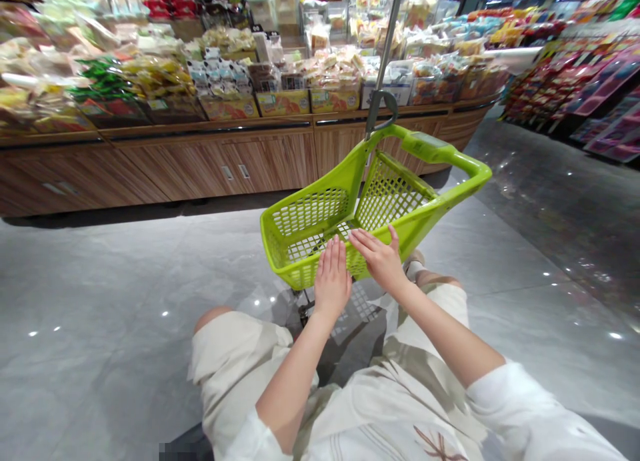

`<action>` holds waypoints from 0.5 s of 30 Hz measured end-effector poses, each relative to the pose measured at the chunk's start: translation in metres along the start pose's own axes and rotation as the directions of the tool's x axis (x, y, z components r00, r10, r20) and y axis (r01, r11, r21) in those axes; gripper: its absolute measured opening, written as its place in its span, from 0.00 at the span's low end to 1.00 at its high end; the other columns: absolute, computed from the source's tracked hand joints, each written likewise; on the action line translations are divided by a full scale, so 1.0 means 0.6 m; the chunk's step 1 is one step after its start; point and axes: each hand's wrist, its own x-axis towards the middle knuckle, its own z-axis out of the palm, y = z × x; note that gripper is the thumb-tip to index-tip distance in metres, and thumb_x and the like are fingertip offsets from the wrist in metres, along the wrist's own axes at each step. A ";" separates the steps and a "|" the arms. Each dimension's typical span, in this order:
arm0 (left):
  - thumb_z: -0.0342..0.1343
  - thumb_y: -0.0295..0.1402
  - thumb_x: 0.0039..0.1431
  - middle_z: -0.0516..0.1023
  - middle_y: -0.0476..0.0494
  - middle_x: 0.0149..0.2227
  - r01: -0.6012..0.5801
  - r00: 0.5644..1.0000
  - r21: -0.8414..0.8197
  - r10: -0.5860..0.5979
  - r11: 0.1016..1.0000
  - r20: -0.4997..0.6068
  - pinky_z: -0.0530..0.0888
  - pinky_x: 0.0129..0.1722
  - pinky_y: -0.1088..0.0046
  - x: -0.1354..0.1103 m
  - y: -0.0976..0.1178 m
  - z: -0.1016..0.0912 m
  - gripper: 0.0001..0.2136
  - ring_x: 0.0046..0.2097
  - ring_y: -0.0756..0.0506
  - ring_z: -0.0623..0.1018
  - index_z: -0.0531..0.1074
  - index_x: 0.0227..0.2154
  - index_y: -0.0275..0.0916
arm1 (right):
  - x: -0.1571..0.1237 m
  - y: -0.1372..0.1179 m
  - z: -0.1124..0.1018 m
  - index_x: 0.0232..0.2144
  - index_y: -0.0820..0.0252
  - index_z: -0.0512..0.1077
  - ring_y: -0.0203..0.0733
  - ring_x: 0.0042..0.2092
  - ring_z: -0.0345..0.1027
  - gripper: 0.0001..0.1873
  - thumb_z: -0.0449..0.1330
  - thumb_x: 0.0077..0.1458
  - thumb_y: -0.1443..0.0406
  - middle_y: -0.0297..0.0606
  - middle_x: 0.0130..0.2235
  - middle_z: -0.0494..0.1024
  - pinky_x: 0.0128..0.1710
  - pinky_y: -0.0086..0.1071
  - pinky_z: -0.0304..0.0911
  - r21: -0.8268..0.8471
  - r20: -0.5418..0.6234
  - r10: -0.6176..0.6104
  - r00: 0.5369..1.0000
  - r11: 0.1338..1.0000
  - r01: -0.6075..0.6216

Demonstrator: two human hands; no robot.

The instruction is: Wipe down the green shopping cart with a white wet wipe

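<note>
A small lime-green shopping cart (313, 274) with lattice sides stands in front of me, its handle to the right. My left hand (333, 277) is held palm down over the cart's near side, fingers straight and close together. Just to its right, my right hand (380, 257) points toward the left one, fingers stretched and thumb raised. Nothing is visible in either hand. Whether the fingers rest on the cart's rim or hover above it, I cannot tell. The cart's lower frame is partly hidden behind my left arm.
Beyond the cart runs a wooden display counter (215, 164) with several boxes of packaged snacks (333, 74). A grey metal pole (393, 34) rises behind the cart. Shelves of colourful packages (555, 81) stand at right. The floor (125, 274) is shiny grey tile.
</note>
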 end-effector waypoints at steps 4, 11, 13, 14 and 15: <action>0.50 0.31 0.61 0.41 0.34 0.73 -0.003 1.000 0.000 0.003 1.000 -0.012 0.51 0.70 0.58 -0.001 -0.003 0.001 0.38 0.73 0.39 0.41 0.39 0.70 0.27 | -0.016 0.081 -0.040 0.63 0.51 0.63 0.44 0.62 0.66 0.32 0.47 0.60 0.77 0.40 0.60 0.72 0.69 0.56 0.23 -0.094 -0.015 -0.007 1.000 0.996 0.006; 0.50 0.31 0.62 0.42 0.34 0.73 0.008 1.000 -0.021 -0.009 1.000 -0.030 0.51 0.71 0.57 -0.002 0.002 0.006 0.38 0.73 0.39 0.42 0.38 0.70 0.28 | -0.019 0.195 -0.102 0.60 0.51 0.67 0.50 0.62 0.64 0.28 0.49 0.60 0.75 0.43 0.59 0.74 0.66 0.65 0.25 -0.227 -0.190 0.238 0.952 0.933 -0.279; 0.50 0.31 0.61 0.42 0.34 0.73 0.013 0.999 -0.032 -0.014 0.999 -0.031 0.51 0.70 0.57 -0.001 0.003 0.004 0.38 0.73 0.39 0.42 0.37 0.70 0.28 | -0.017 0.171 -0.092 0.61 0.53 0.66 0.50 0.63 0.63 0.31 0.50 0.57 0.76 0.43 0.60 0.72 0.66 0.65 0.25 -0.204 -0.183 0.269 0.945 0.930 -0.304; 0.50 0.31 0.61 0.42 0.34 0.73 0.012 0.999 -0.037 -0.013 0.999 -0.029 0.51 0.70 0.57 -0.001 0.004 0.003 0.39 0.73 0.39 0.42 0.37 0.70 0.28 | -0.017 0.150 -0.082 0.61 0.53 0.65 0.50 0.63 0.63 0.33 0.50 0.55 0.77 0.43 0.61 0.72 0.67 0.64 0.25 -0.188 -0.165 0.271 0.948 0.935 -0.300; 0.50 0.31 0.61 0.42 0.34 0.73 0.011 1.000 -0.041 -0.012 0.999 -0.027 0.51 0.70 0.57 -0.001 0.005 0.002 0.39 0.73 0.39 0.42 0.37 0.70 0.28 | -0.016 0.125 -0.069 0.62 0.54 0.64 0.49 0.64 0.63 0.34 0.50 0.54 0.78 0.43 0.61 0.71 0.67 0.62 0.25 -0.167 -0.140 0.266 0.954 0.943 -0.287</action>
